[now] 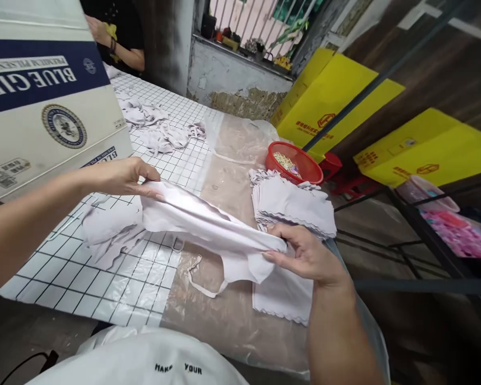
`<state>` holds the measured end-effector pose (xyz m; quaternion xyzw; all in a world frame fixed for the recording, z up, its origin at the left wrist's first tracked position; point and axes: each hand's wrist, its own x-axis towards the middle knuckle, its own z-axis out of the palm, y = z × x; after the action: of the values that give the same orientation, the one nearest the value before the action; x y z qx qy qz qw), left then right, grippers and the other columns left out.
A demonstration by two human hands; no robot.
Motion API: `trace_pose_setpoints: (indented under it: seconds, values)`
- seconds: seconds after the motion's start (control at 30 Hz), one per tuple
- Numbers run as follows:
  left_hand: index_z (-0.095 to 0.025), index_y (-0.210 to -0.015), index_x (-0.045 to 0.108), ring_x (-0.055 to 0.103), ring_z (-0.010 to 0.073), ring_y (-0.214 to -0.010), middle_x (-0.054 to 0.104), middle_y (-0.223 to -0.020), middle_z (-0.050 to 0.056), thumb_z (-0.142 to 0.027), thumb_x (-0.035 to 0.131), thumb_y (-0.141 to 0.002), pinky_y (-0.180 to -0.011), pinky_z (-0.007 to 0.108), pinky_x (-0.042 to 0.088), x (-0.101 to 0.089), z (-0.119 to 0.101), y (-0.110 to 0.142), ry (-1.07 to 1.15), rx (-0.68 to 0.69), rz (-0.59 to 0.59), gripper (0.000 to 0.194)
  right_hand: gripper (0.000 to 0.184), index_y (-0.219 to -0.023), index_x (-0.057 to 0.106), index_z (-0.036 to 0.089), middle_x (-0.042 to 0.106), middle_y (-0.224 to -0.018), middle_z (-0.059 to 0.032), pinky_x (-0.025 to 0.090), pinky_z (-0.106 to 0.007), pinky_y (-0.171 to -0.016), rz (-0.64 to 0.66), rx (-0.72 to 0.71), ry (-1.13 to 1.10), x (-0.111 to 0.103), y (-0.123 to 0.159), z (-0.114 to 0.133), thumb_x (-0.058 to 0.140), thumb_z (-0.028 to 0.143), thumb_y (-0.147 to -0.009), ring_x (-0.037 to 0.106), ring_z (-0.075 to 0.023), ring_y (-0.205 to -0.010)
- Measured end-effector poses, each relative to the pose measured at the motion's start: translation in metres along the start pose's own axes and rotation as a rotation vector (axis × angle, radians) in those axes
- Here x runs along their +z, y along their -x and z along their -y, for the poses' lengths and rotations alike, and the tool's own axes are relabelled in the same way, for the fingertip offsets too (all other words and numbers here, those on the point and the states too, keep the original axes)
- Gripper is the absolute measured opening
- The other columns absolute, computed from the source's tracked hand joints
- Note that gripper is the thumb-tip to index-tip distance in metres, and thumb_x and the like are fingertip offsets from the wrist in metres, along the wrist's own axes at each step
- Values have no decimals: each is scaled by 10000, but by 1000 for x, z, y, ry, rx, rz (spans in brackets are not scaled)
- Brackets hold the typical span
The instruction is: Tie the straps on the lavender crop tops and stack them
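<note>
A pale, thin-strapped garment (202, 224) is stretched between my hands above the table. My left hand (130, 177) pinches one end between thumb and fingers. The other end is gripped by my right hand (304, 252), thumb on one side and fingers on the other. One narrow strap hangs down in a loop over the brown covering. Under and left of the garment lies a loose pile of similar pale pieces (112, 230). A flat pale piece with a scalloped edge (284, 294) lies beneath my right hand. Just beyond that hand rises a neat stack of folded pale pieces (296, 203).
A large carton (44, 107) stands at the left. Crumpled pale garments (164, 136) lie farther back on the grid-patterned table (88, 280). A red basket (294, 160) holds small bands. Yellow boxes (332, 101) and a dark rack stand right. Another person's hand (98, 31) shows behind the carton.
</note>
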<state>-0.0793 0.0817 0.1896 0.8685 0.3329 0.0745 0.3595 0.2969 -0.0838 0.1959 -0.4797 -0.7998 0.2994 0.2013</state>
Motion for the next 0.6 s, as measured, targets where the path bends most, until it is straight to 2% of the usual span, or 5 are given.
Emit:
trace_pose_setpoints:
  seconds: [0.1,0.2,0.27,0.47,0.6]
  values:
    - [-166,-751,717,525,144,-657,625,-707,30,-565,654,-817,-585,240,390,3,-1,1,182,87,72,409,164,-926,613,186,643,-797,-6,430,-237,-647,147,112,60,18,-9,-13,627,339,-869,567,-144,-701]
    - [-162,-699,690,502,134,-648,584,-681,24,-558,625,-857,-593,238,398,17,-1,-5,258,179,145,431,267,-1087,635,187,698,-992,-55,479,-284,-774,327,174,105,53,-23,-37,642,258,-829,625,-201,-876]
    - [-158,-656,663,487,121,-635,561,-656,14,-561,618,-865,-607,228,410,31,0,-14,244,242,226,456,307,-1098,650,180,689,-1068,-86,482,-337,-864,365,185,135,77,-33,-49,670,219,-794,617,-240,-983]
    - [-150,-745,709,570,136,-711,657,-759,32,-485,659,-859,-678,217,439,54,-13,-44,184,367,376,357,478,-1273,554,221,587,-1258,-92,401,-444,-1045,37,-23,-74,109,-74,-28,699,344,-834,495,-250,-1193]
    - [-159,-784,738,562,136,-691,675,-756,30,-483,698,-820,-674,221,449,44,-31,-49,113,398,332,329,396,-1139,578,191,611,-1051,-46,459,-337,-897,-50,-82,-341,107,-99,-13,701,401,-826,560,-179,-966]
